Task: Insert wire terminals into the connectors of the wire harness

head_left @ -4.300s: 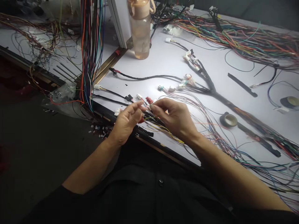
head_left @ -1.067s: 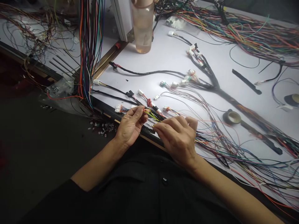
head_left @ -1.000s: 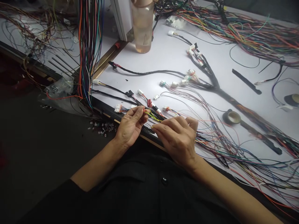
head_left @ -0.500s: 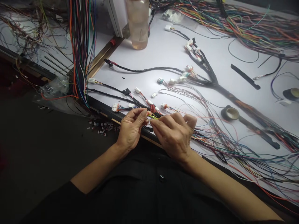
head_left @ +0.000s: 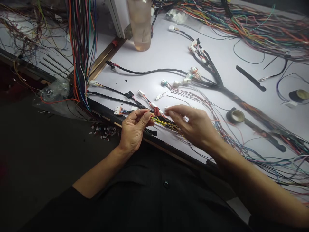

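Near the table's front edge, my left hand [head_left: 132, 130] pinches the end of several yellow and green wires [head_left: 164, 121] between thumb and fingers. A bit of red-orange shows at its fingertips; the rest of that end is hidden. My right hand [head_left: 193, 124] is to the right, thumb and index finger brought together beside a small white connector [head_left: 166, 108]. Whether that connector is in its grip is hard to see. Between the hands and just behind them lies a red connector [head_left: 156, 111] on a black-taped wire branch. A white multi-pin connector [head_left: 117, 110] rests left of my left hand.
A taped wiring harness [head_left: 233, 95] branches across the white table. Tape rolls [head_left: 235, 116] and a black strip [head_left: 251, 78] lie at right. A bottle [head_left: 141, 29] stands at the back. Hanging wires [head_left: 82, 48] and a plastic bag [head_left: 54, 91] are at left.
My right hand has moved away from my left fingertips, to the right and slightly back, uncovering the yellow and green wires. My left hand keeps its pinch in nearly the same place.
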The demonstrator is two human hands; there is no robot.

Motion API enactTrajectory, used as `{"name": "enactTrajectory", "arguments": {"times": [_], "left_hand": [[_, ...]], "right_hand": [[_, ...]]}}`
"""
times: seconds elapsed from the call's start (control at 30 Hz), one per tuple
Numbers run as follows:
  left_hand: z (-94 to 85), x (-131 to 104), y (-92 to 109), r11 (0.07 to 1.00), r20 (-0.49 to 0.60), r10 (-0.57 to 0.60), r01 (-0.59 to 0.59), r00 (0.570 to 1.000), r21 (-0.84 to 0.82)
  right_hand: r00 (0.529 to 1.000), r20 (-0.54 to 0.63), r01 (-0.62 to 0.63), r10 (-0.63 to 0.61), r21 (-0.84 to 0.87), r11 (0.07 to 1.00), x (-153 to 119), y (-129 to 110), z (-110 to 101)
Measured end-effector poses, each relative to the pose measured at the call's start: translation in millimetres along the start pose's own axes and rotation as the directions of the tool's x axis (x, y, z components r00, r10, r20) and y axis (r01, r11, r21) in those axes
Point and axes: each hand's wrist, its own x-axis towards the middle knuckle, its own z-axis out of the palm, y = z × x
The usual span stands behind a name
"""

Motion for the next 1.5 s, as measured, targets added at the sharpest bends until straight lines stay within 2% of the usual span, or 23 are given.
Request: {"name": "enactTrajectory", "arguments": {"times": [0.03, 0.1, 0.17, 0.3, 0.43, 0.63, 0.73, 0.8, 0.9, 0.97, 1.1, 1.23, 1.3, 1.37, 1.43, 1.5], "left_hand": [[0.0, 0, 0, 0.999, -0.001, 0.033, -0.033, 0.999, 0.022], [0.0, 1, 3, 0.988, -0.001, 0.125, -0.125, 0.992, 0.088], [-0.4, 1, 7, 0.961, 0.014, 0.216, -0.215, 0.976, 0.174], [-2.3, 3, 16, 0.911, 0.079, 0.283, -0.294, 0.956, 0.289], [-3.0, 7, 17, 0.932, 0.059, 0.266, -0.272, 0.962, 0.239], [-0.8, 12, 12, 0.95, 0.011, 0.243, -0.241, 0.97, 0.198], [-1.4, 11, 11, 0.94, 0.026, 0.254, -0.253, 0.967, 0.23], [-3.4, 11, 11, 0.93, 0.027, 0.263, -0.261, 0.964, 0.261], [-7.1, 12, 9, 0.927, 0.006, 0.265, -0.257, 0.964, 0.274], [-8.6, 13, 8, 0.933, -0.001, 0.252, -0.243, 0.968, 0.265], [-7.8, 12, 9, 0.952, -0.011, 0.218, -0.211, 0.976, 0.221], [-7.6, 11, 11, 0.975, -0.046, 0.161, -0.152, 0.986, 0.159], [-9.2, 11, 12, 0.984, -0.062, 0.134, -0.125, 0.989, 0.129], [-11.6, 12, 13, 0.992, -0.081, 0.098, -0.091, 0.992, 0.089], [-13.9, 13, 13, 0.998, -0.099, 0.058, -0.054, 0.993, 0.042], [-15.2, 13, 14, 1.0, -0.112, 0.019, -0.019, 0.994, 0.002]], "right_hand": [[0.993, 0.106, -0.065, 0.059, 0.06, 0.996, 5, 1, -2], [0.943, 0.307, -0.183, 0.126, 0.163, 0.97, 14, 3, -3], [0.892, 0.431, -0.26, 0.138, 0.239, 0.935, 22, 4, -3], [0.824, 0.562, -0.312, 0.078, 0.334, 0.89, 33, 7, 0], [0.794, 0.608, -0.313, 0.013, 0.391, 0.866, 38, 14, 2], [0.785, 0.618, -0.36, 0.034, 0.412, 0.837, 39, 19, 10], [0.789, 0.615, -0.312, 0.016, 0.378, 0.872, 41, 17, 10], [0.816, 0.578, -0.254, 0.014, 0.336, 0.907, 41, 15, 7], [0.907, 0.418, -0.153, 0.047, 0.225, 0.962, 35, 12, -3], [0.946, 0.32, -0.102, 0.05, 0.148, 0.984, 27, 12, -12], [0.97, 0.243, -0.047, 0.03, 0.064, 0.997, 10, 17, -24], [0.973, 0.22, 0.065, -0.067, 0.012, 0.998, -3, 17, -18], [0.961, 0.219, 0.192, -0.168, -0.09, 0.977, -7, 15, -9], [0.94, 0.225, 0.312, -0.255, -0.275, 0.909, -11, 14, 0], [0.922, 0.226, 0.385, -0.315, -0.447, 0.807, -15, 14, 7], [0.908, 0.22, 0.418, -0.356, -0.534, 0.735, -18, 14, 11]]}}
